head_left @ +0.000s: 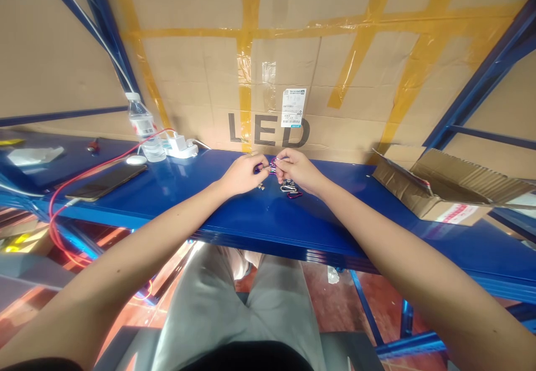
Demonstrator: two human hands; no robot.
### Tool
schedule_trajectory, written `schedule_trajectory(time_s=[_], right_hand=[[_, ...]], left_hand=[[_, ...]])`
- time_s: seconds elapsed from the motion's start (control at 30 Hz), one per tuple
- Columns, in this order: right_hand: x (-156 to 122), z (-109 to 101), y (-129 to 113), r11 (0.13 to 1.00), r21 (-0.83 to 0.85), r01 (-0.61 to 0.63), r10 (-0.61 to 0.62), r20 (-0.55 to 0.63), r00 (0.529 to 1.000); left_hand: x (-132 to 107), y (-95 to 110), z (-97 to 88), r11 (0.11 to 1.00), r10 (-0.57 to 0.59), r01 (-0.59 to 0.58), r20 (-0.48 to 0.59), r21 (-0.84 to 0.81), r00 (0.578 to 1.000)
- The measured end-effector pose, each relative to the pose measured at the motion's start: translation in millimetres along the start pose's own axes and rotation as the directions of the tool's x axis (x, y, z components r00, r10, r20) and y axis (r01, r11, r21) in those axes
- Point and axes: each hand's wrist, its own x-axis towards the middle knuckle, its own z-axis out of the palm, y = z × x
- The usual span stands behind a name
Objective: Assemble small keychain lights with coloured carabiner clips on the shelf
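Observation:
My left hand (245, 174) and my right hand (299, 171) meet above the blue shelf, fingertips pinched. Between them is a small cluster of shiny purple and red carabiners (272, 166), partly hidden by the fingers. Both hands grip it, though which piece each one pinches is hard to make out. Just below my right hand lie a silver carabiner (288, 188) and a reddish-purple carabiner (295, 195) on the shelf. Some tiny metal pieces (261, 187) rest under my left fingertips, too small to name.
An open cardboard box (439, 192) stands on the right. At left are a water bottle (146, 128), a white power strip (182, 147), a phone (106, 182) and a red cable (104, 164). Behind the blue shelf (251, 215) rises a large taped carton (201, 81).

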Motion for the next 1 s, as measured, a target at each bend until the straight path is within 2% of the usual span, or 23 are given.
schedule_trajectory(time_s=[0.17,0.27,0.4,0.6,0.7,0.87,1.0], right_hand=[[0.2,2.2,0.5,0.998,0.069,0.009,-0.009,0.008,1.0],[0.5,1.6,2.1,0.996,0.074,0.044,-0.046,0.014,0.999],[1.3,-0.5,3.9,0.995,0.058,0.081,-0.082,0.017,0.996],[1.6,-1.1,3.2,0.993,0.086,0.079,-0.082,0.035,0.996],[1.2,-1.2,2.4,0.994,0.087,0.071,-0.074,0.035,0.997],[0.2,-1.6,1.0,0.995,0.036,0.091,-0.091,0.01,0.996],[0.5,-1.9,0.6,0.989,0.059,0.136,-0.136,-0.005,0.991]], left_hand=[[0.6,3.2,2.2,0.993,-0.049,0.046,-0.027,-0.106,0.998],[1.8,1.8,1.9,0.969,-0.082,0.082,0.011,-0.235,0.997],[2.9,0.2,2.4,0.921,-0.116,0.127,0.051,-0.369,0.992],[4.2,1.1,3.2,0.802,-0.089,0.115,0.073,-0.586,0.993],[4.9,1.5,2.0,0.763,-0.142,0.168,0.092,-0.624,0.986],[5.7,2.8,-0.9,0.725,-0.293,0.312,0.134,-0.614,0.947],[6.8,2.1,-1.4,0.654,-0.34,0.347,0.149,-0.672,0.929]])
